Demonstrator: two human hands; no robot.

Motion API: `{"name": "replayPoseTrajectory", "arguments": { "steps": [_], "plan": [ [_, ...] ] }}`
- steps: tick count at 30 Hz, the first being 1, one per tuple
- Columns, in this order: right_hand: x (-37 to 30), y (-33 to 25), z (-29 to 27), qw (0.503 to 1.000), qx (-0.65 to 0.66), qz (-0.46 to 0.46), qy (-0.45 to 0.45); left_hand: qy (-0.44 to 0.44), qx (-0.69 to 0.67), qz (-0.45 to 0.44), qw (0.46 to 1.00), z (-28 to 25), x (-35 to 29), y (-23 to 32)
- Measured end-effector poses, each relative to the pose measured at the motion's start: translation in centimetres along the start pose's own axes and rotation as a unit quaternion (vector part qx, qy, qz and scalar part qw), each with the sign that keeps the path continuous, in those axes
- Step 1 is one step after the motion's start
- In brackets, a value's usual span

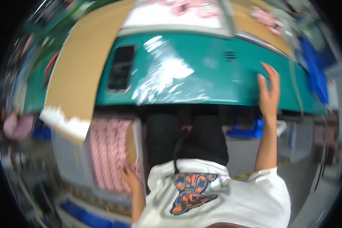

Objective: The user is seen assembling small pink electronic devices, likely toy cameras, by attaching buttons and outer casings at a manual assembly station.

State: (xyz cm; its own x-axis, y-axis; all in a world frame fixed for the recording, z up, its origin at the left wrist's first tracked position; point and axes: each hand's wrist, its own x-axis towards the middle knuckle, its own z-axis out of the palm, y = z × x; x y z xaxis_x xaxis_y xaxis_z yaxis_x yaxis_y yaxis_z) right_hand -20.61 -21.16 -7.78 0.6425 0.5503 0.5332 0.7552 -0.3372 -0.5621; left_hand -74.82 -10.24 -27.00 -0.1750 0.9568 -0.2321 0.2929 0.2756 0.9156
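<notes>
Down at the left, my left hand [130, 176] reaches over the near right side of a grey bin. Packed inside the bin are rows of small pink pieces [109, 152]. The fingers look spread and touch or almost touch the pieces at the right end; blur hides the exact contact. My right hand [269, 93] hovers over the right part of the green table [216, 81], thumb and fingers apart, holding nothing. Between the hands, a shiny clear plastic sheet or bag [167, 74] lies on the tabletop.
A dark phone [121, 68] lies at the table's left, beside a long cardboard piece [81, 57]. More pink pieces [190, 7] rest on a white surface at the back, others [268, 19] on cardboard at back right. A blue stool [245, 129] stands beneath the table.
</notes>
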Motion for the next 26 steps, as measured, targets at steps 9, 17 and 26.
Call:
{"name": "replayPoseTrajectory", "arguments": {
  "steps": [9, 17, 26],
  "plan": [
    [15.3, 10.6, -3.9, 0.973, -0.21, 0.095, -0.025, -0.233, -0.009, 0.077, 0.969, 8.2, 0.1, 4.0],
    [25.1, 16.5, 2.0, 0.946, -0.194, 0.206, 0.16, -0.26, 0.04, 0.019, 0.964, 7.5, 0.8, 3.1],
    [34.1, 18.8, 6.3, 0.922, -0.242, 0.272, 0.133, -0.211, 0.14, -0.041, 0.967, 11.5, 1.4, 5.7]
  ]
}}
